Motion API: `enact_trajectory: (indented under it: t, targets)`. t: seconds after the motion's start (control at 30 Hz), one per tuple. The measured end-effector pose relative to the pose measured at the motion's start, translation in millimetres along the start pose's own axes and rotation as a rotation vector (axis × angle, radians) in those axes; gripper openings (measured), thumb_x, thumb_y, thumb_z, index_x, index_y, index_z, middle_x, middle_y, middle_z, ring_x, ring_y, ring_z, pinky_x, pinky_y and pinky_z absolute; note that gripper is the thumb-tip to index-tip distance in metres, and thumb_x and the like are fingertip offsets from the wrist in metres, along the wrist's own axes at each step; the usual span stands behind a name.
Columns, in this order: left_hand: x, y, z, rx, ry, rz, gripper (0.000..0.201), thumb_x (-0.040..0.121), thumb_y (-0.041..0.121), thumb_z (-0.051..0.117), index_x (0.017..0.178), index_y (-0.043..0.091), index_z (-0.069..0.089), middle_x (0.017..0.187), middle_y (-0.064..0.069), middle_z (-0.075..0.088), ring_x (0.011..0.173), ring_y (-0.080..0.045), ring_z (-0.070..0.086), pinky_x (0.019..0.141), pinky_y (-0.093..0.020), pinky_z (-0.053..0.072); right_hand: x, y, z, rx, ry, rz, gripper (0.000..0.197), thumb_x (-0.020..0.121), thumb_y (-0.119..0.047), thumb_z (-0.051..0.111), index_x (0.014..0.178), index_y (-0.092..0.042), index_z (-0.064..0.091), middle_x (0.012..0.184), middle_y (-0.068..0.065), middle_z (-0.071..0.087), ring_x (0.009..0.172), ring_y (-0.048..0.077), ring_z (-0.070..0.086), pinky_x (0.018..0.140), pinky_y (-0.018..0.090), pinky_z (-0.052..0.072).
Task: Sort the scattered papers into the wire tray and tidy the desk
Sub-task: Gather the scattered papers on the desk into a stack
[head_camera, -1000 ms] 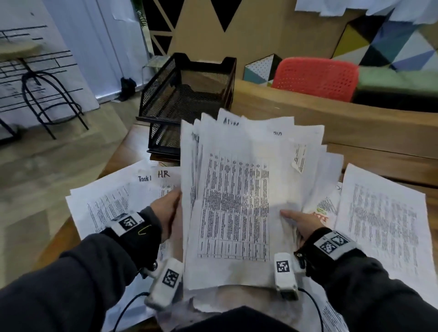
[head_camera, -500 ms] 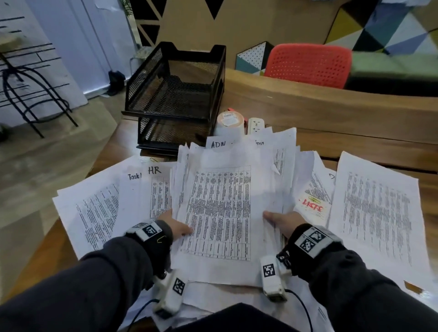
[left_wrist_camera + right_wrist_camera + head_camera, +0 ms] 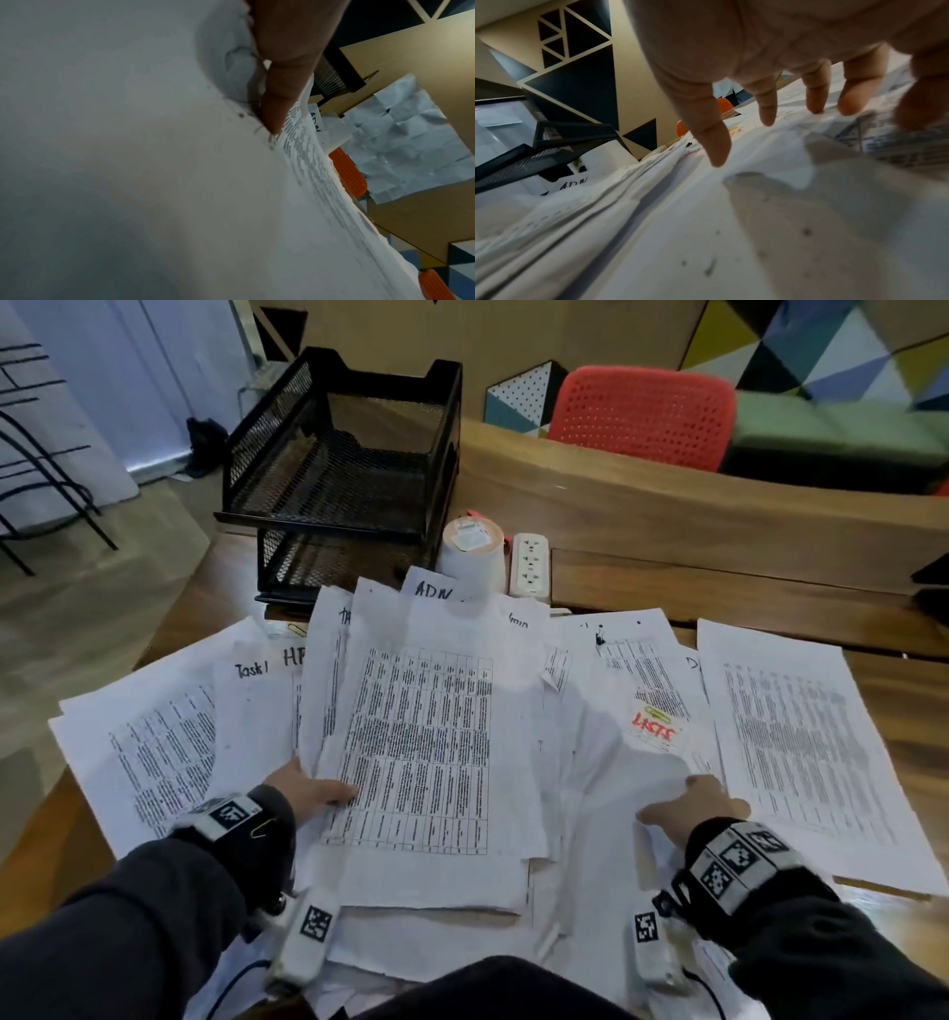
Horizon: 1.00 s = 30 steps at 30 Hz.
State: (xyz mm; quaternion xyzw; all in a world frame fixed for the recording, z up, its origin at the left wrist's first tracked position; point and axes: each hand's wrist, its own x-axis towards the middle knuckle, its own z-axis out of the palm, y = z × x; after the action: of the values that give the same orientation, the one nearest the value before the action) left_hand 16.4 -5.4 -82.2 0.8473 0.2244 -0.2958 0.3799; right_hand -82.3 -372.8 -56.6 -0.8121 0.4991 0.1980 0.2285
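A stack of printed papers (image 3: 426, 752) lies flat in the middle of the wooden desk (image 3: 719, 588). My left hand (image 3: 313, 793) pinches its left edge: the thumb lies on top and the fingers are hidden under the sheets. In the left wrist view one digit (image 3: 282, 91) presses between the sheets. My right hand (image 3: 693, 806) is over loose sheets to the right of the stack, holding nothing; its spread fingers (image 3: 767, 109) reach down almost to the paper. The black two-tier wire tray (image 3: 339, 454) stands at the far left of the desk, both tiers without paper.
More sheets (image 3: 154, 747) fan out on the left, and a large printed sheet (image 3: 801, 747) lies on the right. A note with red lettering (image 3: 655, 729) sits among the papers. A white roll (image 3: 472, 557) and a power strip (image 3: 531, 564) stand behind the stack. Beyond the desk is a red chair (image 3: 642, 413).
The stack, held up in both hands before, has come down flat on the desk. My right hand has let go of it and moved right over the loose sheets.
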Motion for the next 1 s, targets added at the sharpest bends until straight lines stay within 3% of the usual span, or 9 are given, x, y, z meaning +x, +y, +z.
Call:
enact_trajectory:
  t: [0.1, 0.2, 0.3, 0.43, 0.53, 0.73, 0.83, 0.93, 1.0]
  targets:
    - [13, -8, -1, -0.103, -0.021, -0.010, 0.108, 0.046, 0.046, 0.086, 0.130, -0.006, 0.043, 0.128, -0.018, 0.055, 0.114, -0.033, 0.052, 0.103, -0.040, 0.039, 5, -4, 0, 0.218, 0.027, 0.060, 0.084, 0.070, -0.016, 0.077, 0.135, -0.002, 0.027, 0.126, 0.024, 0.048, 0.112, 0.039, 0.051, 0.091, 0.039, 0.045]
    - [12, -3, -2, -0.096, -0.067, -0.028, 0.125, 0.040, 0.055, 0.084, 0.138, -0.004, 0.033, 0.142, -0.021, 0.042, 0.128, -0.035, 0.042, 0.109, -0.045, 0.032, 7, -6, -2, 0.285, 0.066, 0.027, 0.062, 0.072, -0.008, 0.073, 0.124, 0.004, 0.041, 0.105, 0.020, 0.057, 0.094, 0.033, 0.058, 0.077, 0.033, 0.044]
    - [11, -1, -3, -0.075, -0.067, -0.022, 0.087, 0.064, 0.029, 0.082, 0.132, -0.006, 0.042, 0.134, -0.021, 0.051, 0.122, -0.035, 0.048, 0.108, -0.042, 0.035, 2, -6, -2, 0.153, 0.002, -0.123, 0.023, 0.079, -0.011, 0.064, 0.099, -0.001, 0.060, 0.090, 0.015, 0.061, 0.083, 0.028, 0.058, 0.074, 0.029, 0.044]
    - [13, -2, -3, -0.041, -0.054, 0.010, 0.065, 0.068, 0.022, 0.080, 0.120, -0.007, 0.055, 0.121, -0.020, 0.061, 0.110, -0.033, 0.056, 0.102, -0.038, 0.041, 7, -6, -14, 0.056, 0.077, -0.267, 0.009, 0.084, -0.013, 0.056, 0.078, -0.008, 0.051, 0.078, 0.010, 0.057, 0.079, 0.027, 0.055, 0.070, 0.028, 0.041]
    - [11, -1, -4, -0.067, -0.071, 0.013, 0.057, 0.071, 0.019, 0.077, 0.116, -0.009, 0.057, 0.115, -0.019, 0.063, 0.102, -0.030, 0.057, 0.096, -0.033, 0.041, 14, -9, -25, 0.100, 0.124, -0.307, 0.009, 0.087, -0.011, 0.052, 0.086, -0.003, 0.054, 0.080, 0.014, 0.055, 0.079, 0.029, 0.052, 0.069, 0.029, 0.039]
    - [14, -14, -9, -0.346, -0.192, 0.069, 0.046, 0.067, 0.011, 0.078, 0.106, -0.006, 0.061, 0.097, -0.020, 0.072, 0.082, -0.026, 0.068, 0.101, -0.040, 0.042, 31, -5, -11, 0.329, -0.080, -0.274, 0.015, 0.084, -0.011, 0.065, 0.094, -0.005, 0.055, 0.090, 0.012, 0.059, 0.082, 0.025, 0.055, 0.064, 0.029, 0.043]
    - [20, -24, -11, -0.471, -0.210, 0.051, 0.099, 0.053, 0.007, 0.084, 0.137, -0.004, 0.034, 0.101, -0.023, 0.070, 0.088, -0.030, 0.070, 0.084, -0.037, 0.054, 53, 2, 14, 0.478, -0.177, -0.205, 0.027, 0.078, -0.012, 0.071, 0.101, -0.002, 0.061, 0.089, 0.015, 0.066, 0.086, 0.032, 0.063, 0.083, 0.049, 0.053]
    - [21, -18, -6, -0.306, -0.169, 0.055, 0.128, 0.025, 0.046, 0.091, 0.132, -0.007, 0.042, 0.125, -0.023, 0.058, 0.115, -0.033, 0.057, 0.105, -0.044, 0.040, 65, -2, 32, 0.519, -0.200, -0.222, 0.015, 0.070, -0.018, 0.073, 0.081, -0.014, 0.065, 0.091, 0.013, 0.070, 0.087, 0.034, 0.066, 0.087, 0.053, 0.052]
    - [0, 2, -6, -0.230, -0.155, 0.051, 0.118, 0.051, 0.042, 0.087, 0.139, -0.007, 0.026, 0.142, -0.022, 0.041, 0.129, -0.035, 0.041, 0.112, -0.043, 0.029, 56, -14, 30, 0.470, -0.126, -0.258, 0.009, 0.077, -0.014, 0.071, 0.077, -0.013, 0.062, 0.092, 0.016, 0.070, 0.089, 0.033, 0.066, 0.088, 0.048, 0.052]
